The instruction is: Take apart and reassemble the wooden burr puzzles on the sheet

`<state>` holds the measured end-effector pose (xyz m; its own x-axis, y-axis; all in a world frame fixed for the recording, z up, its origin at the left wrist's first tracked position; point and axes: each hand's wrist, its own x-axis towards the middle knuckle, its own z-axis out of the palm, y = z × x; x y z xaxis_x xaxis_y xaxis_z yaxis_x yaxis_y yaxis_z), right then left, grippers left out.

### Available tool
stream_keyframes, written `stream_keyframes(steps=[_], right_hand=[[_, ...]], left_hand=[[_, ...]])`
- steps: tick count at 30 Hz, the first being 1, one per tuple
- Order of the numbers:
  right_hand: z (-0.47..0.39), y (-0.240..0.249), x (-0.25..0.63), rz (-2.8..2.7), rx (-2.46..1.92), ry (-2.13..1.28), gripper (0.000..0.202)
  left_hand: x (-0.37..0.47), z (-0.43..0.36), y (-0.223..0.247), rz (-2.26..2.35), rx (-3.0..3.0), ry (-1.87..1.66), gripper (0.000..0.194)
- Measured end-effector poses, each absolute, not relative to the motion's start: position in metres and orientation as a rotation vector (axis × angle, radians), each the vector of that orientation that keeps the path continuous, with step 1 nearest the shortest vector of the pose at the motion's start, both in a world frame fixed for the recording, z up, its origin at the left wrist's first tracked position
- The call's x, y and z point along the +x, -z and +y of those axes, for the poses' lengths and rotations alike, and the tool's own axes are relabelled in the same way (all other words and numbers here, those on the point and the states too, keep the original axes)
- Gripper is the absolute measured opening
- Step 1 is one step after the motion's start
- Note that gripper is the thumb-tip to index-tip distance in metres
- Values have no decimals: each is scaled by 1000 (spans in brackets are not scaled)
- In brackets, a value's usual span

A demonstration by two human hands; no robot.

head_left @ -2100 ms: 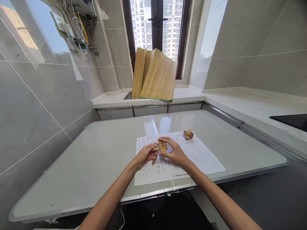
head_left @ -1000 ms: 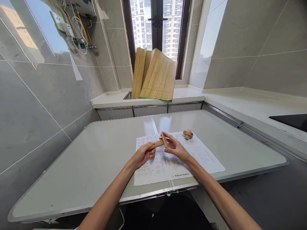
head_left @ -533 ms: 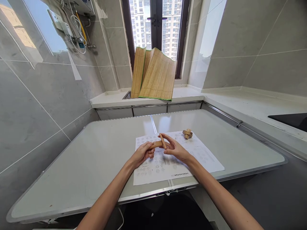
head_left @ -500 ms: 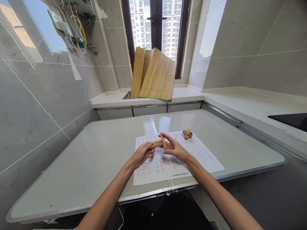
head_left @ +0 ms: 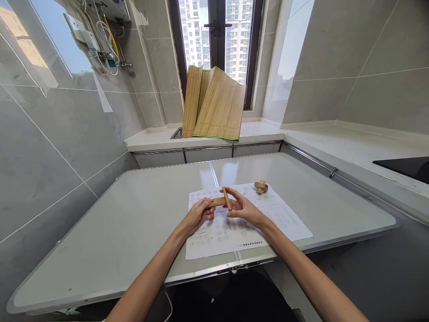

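Above a printed paper sheet, my left hand grips one end of a light wooden bar, which lies roughly level and points right. My right hand pinches a thin wooden stick between thumb and forefinger. The stick stands crosswise at the bar's right end; whether the two are joined cannot be made out. Some fingers of my right hand are behind the pieces. Near the sheet's far right part sits a cluster of interlocked wooden blocks.
The sheet lies on a pale folding table with a metal edge and a centre seam. Behind it, a folded bamboo mat leans by the window on a white counter. A black panel is on the right counter.
The whole view has shifted very slightly. Both hands hold the same wooden pieces in nearly the same position.
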<state>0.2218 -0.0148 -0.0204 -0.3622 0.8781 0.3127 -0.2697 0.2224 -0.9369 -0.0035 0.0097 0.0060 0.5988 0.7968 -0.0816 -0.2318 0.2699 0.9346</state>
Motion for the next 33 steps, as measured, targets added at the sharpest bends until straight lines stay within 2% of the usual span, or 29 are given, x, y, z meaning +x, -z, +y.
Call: stream_keyframes(steps=[23,33], right_hand=[[-24,13,218,-1617,-822,-1194,91],[-24,21,213,-1691,-1030,-928,91]], left_hand=[[-3,10,-1,645,1210,-748,42],[-4,13,6,690,1372,-778,44]])
